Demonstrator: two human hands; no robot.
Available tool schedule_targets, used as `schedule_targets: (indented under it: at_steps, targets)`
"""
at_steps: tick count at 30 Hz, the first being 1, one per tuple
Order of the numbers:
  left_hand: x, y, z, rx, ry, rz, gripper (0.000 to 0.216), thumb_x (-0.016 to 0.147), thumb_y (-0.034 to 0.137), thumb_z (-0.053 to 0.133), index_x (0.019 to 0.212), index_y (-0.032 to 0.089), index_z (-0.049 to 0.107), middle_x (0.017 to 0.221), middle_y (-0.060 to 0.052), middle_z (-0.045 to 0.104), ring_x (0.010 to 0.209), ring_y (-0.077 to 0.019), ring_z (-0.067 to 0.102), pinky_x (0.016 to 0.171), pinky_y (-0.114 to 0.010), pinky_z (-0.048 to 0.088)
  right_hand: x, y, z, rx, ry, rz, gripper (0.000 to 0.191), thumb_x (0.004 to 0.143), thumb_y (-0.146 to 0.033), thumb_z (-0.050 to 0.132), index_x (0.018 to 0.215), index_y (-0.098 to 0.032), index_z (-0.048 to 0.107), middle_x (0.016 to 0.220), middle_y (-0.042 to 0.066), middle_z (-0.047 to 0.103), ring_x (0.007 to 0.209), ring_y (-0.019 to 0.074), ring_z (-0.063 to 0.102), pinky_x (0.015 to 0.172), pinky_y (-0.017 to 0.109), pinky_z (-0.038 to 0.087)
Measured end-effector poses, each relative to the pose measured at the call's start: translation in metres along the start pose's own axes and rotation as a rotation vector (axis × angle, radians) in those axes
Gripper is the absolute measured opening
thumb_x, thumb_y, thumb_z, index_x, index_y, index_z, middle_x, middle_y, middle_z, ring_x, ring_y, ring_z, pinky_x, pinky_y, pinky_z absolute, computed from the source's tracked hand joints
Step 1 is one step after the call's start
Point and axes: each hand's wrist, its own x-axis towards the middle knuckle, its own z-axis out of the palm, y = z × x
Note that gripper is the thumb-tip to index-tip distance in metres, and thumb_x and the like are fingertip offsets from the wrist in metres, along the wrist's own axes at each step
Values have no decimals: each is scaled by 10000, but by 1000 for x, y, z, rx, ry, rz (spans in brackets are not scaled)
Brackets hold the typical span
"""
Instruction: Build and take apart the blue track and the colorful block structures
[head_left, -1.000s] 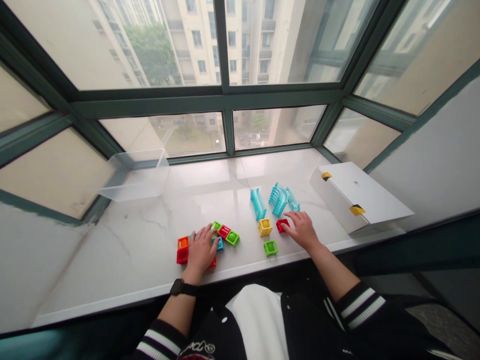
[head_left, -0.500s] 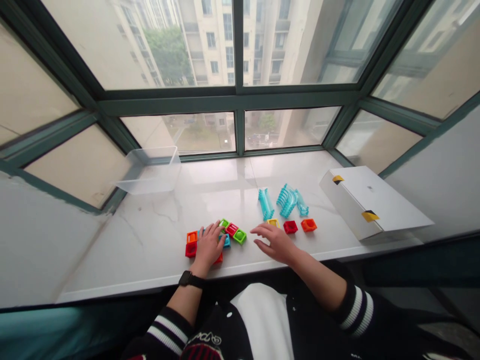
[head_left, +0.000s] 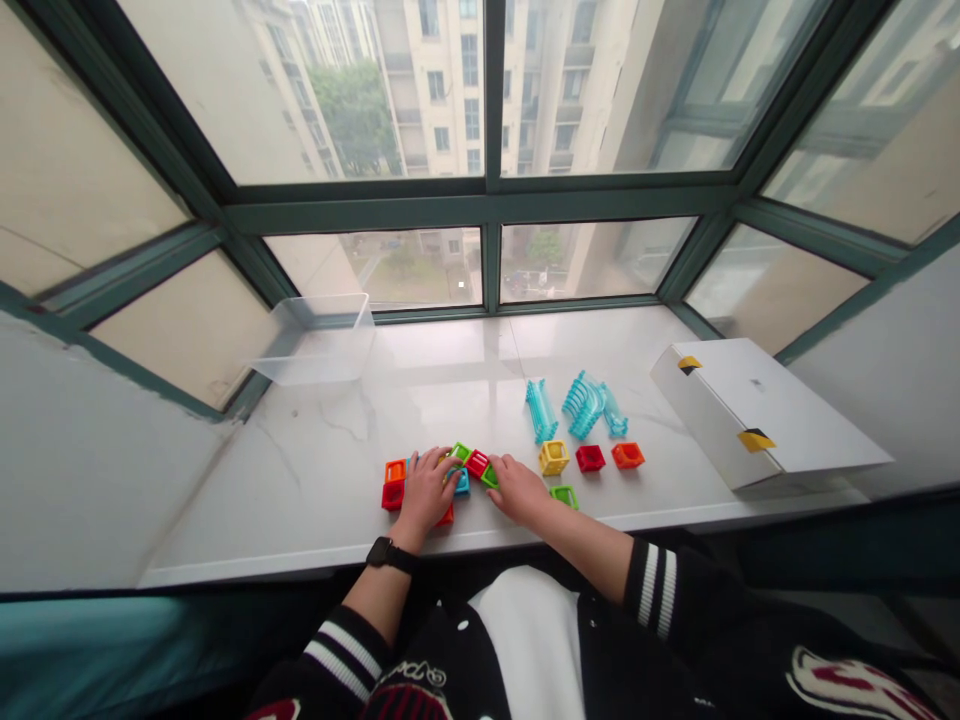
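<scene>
My left hand point(head_left: 427, 486) lies over a cluster of colourful toy blocks, its fingers bent down and holding them. An orange block point(head_left: 395, 470) and a red block point(head_left: 392, 496) show at its left, a blue block point(head_left: 463, 484) at its right. A short slanting row extends from the cluster: a green block point(head_left: 461, 453), a red block point(head_left: 478, 463) and a green end block point(head_left: 489, 477). My right hand point(head_left: 520, 490) is closed on that end block, its fingertips at the block's right side. The blocks under my left palm are hidden.
Right of my hands lie a yellow block point(head_left: 553, 458), a red block point(head_left: 590, 458), an orange block point(head_left: 628, 455) and a loose green block point(head_left: 564, 497). Behind them are clear blue track pieces point(head_left: 541, 410). A clear plastic bin point(head_left: 322, 360) stands back left, a white box point(head_left: 765, 400) right.
My right hand has moved left onto the green end block and closed on it. The yellow block and a loose green block now show uncovered. My left hand stays on the cluster.
</scene>
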Motion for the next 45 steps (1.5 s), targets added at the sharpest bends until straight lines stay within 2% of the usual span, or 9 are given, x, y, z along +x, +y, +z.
schedule_targets:
  at_steps: [7, 11, 15, 18, 28, 33, 36, 40, 45]
  targets:
    - [-1, 1, -2, -23, -6, 27, 263, 1040, 359, 519, 1201, 326, 724, 1434, -58, 659, 1354, -286, 569, 1252, -604, 276, -4, 5, -1, -28, -35, 27, 594, 974, -322, 644, 1526, -273, 429, 1305, 131, 624, 1080, 292, 688, 849, 351, 498]
    - [-2, 2, -1, -5, 0, 40, 349, 1049, 346, 496, 1345, 315, 678, 1488, -79, 631, 1402, -300, 540, 1264, -613, 267, -5, 5, -2, -20, -31, 35, 582, 969, -343, 649, 1513, -286, 451, 1287, 118, 635, 1066, 286, 691, 838, 344, 497]
    - [-4, 5, 0, -8, -56, 210, 457, 1053, 326, 488, 1501, 343, 581, 1618, -53, 519, 1514, -291, 436, 1293, -586, 258, -6, 6, -3, -22, -22, 21, 581, 967, -344, 655, 1515, -296, 469, 1272, 109, 644, 1051, 280, 696, 837, 335, 496]
    - [-4, 6, 0, -24, -113, 278, 427, 1062, 346, 485, 1469, 367, 614, 1605, -16, 540, 1530, -277, 419, 1289, -574, 285, -6, 7, -4, -18, -16, 8, 592, 960, -335, 663, 1520, -294, 476, 1258, 108, 652, 1047, 279, 699, 843, 333, 495]
    - [-3, 7, -1, -46, -100, 241, 368, 1064, 369, 509, 1386, 349, 685, 1573, -11, 577, 1522, -286, 434, 1285, -585, 300, -24, 7, -23, 71, 12, -46, 553, 891, -297, 673, 1428, -203, 580, 1232, 144, 724, 1093, 315, 706, 927, 390, 524]
    - [-3, 6, 1, -51, -87, 237, 384, 1057, 367, 521, 1410, 328, 669, 1571, -36, 578, 1524, -289, 430, 1288, -588, 299, -40, 13, -47, 459, 107, -123, 604, 852, -271, 700, 1444, -219, 592, 1241, 114, 745, 979, 250, 722, 937, 395, 561]
    - [-2, 3, 2, -55, -96, 239, 390, 1063, 374, 504, 1415, 317, 661, 1584, -38, 564, 1529, -294, 425, 1284, -604, 299, -50, 22, -59, 933, 99, -148, 520, 888, -366, 708, 1385, -234, 636, 1221, 101, 750, 952, 223, 725, 925, 409, 585]
    - [1, 4, -2, -78, -115, 224, 388, 1049, 350, 526, 1409, 307, 662, 1597, -65, 544, 1509, -312, 456, 1262, -624, 337, -63, 33, -71, 1488, 93, -87, 502, 859, -461, 791, 1304, -253, 686, 1257, 95, 746, 1036, 251, 736, 977, 467, 582]
    - [3, 33, -23, -258, -25, 164, 409, 1052, 355, 526, 1448, 300, 613, 1582, -97, 543, 1458, -309, 513, 1221, -578, 424, -78, 35, -81, 1708, 202, 42, 525, 785, -426, 876, 1267, -281, 726, 1213, 75, 756, 1076, 268, 735, 1007, 473, 571]
